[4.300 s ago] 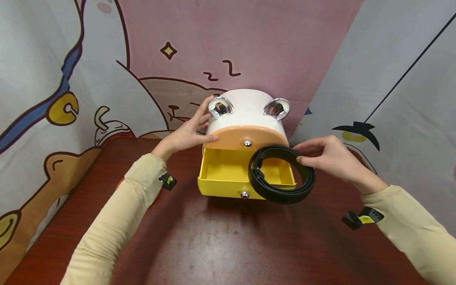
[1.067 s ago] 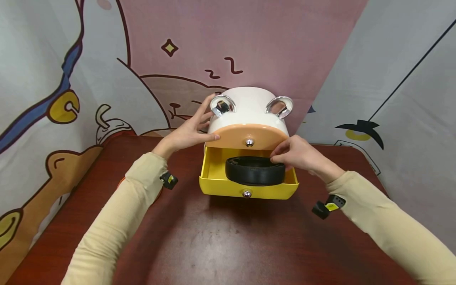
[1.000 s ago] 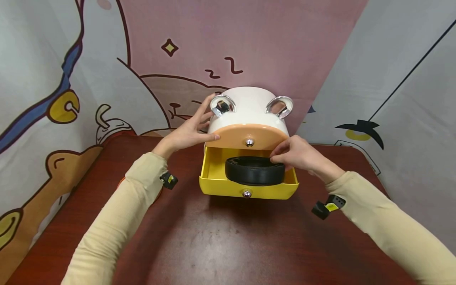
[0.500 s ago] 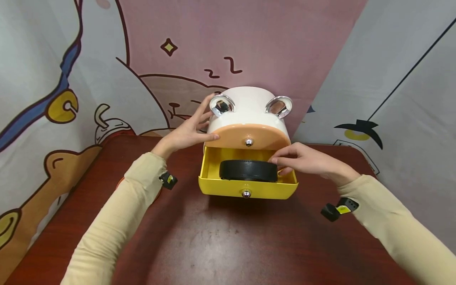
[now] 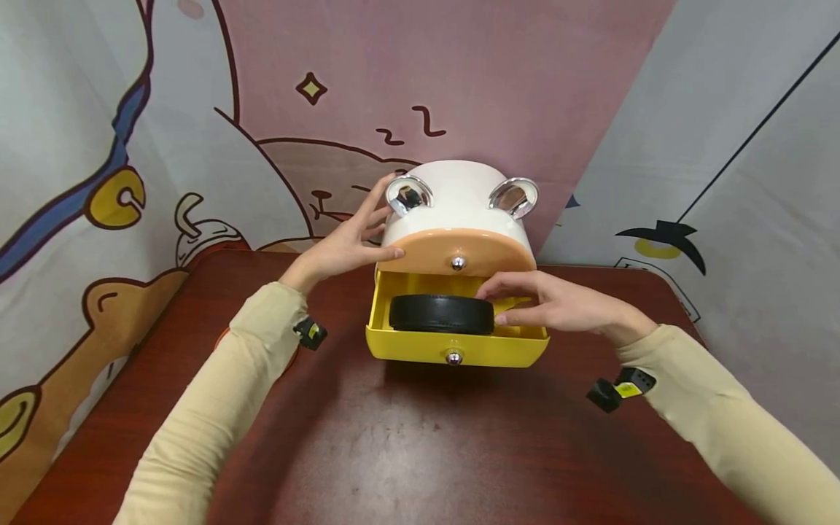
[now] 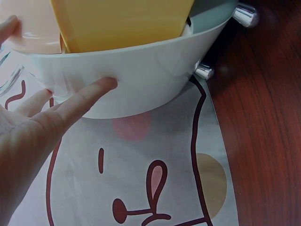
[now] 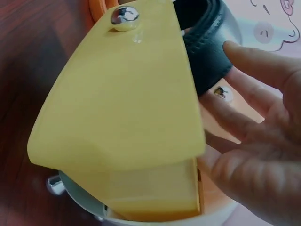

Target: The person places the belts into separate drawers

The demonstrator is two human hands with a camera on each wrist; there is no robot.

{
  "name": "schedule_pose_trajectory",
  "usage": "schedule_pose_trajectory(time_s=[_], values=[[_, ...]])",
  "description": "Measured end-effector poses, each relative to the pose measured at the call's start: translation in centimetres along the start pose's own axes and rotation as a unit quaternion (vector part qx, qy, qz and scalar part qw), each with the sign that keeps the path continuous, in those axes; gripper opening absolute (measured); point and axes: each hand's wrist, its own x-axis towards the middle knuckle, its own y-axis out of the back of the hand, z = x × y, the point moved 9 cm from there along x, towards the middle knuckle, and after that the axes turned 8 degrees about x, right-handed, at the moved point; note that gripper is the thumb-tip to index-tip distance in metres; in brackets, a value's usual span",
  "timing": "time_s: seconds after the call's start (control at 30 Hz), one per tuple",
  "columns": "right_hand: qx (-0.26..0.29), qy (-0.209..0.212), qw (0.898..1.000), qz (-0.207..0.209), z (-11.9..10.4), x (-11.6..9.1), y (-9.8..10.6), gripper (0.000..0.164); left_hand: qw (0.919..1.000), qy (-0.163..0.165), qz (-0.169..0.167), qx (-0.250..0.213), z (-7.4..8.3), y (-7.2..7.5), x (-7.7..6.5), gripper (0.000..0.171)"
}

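Observation:
A black coiled belt [image 5: 441, 314] lies in the pulled-out yellow drawer [image 5: 394, 345], toward its left and middle. My right hand [image 5: 558, 299] reaches over the drawer's right side, thumb and fingertips touching the belt's right end. In the right wrist view, the fingers look fairly straight against the belt [image 7: 211, 52]. My left hand [image 5: 344, 248] steadies the white drawer box [image 5: 459, 182], thumb on the orange upper drawer front [image 5: 426, 251]. Its other fingers spread along the box's left side, as the left wrist view shows, one fingertip pressing the white wall [image 6: 146, 77].
Silver ear-shaped pieces [image 5: 514, 197] stick out from the box top. Both drawer fronts bear round silver knobs [image 5: 454, 357]. The box stands near the back of a dark red wooden table [image 5: 407, 452], before a cartoon-printed cloth [image 5: 499, 87]. An orange object [image 7: 97, 8] is partly hidden beyond the drawer.
The belt, earlier held above the drawer, has been lowered into it and then slid left. My right hand loosened its pinch and followed leftward. My left hand has stayed on the box.

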Motion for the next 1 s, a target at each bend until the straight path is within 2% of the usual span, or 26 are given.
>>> schedule_pose_trajectory(time_s=[0.23,0.57,0.83,1.0], values=[[0.007,0.021,1.000,0.022,-0.1,0.7,-0.4,0.033,1.0000,-0.003,0.001,0.003,-0.1,0.0,0.1,0.103],[-0.031,0.043,0.996,0.074,0.1,0.3,0.2,0.026,1.0000,-0.002,0.000,0.006,-0.1,0.0,0.0,0.105],[-0.114,0.069,0.983,0.129,0.3,0.8,0.6,0.026,1.0000,-0.006,-0.002,0.001,0.0,0.0,0.1,0.105],[-0.126,0.060,0.979,0.149,0.3,1.3,0.9,0.022,1.0000,-0.004,0.000,0.000,0.0,0.0,0.1,0.104]])
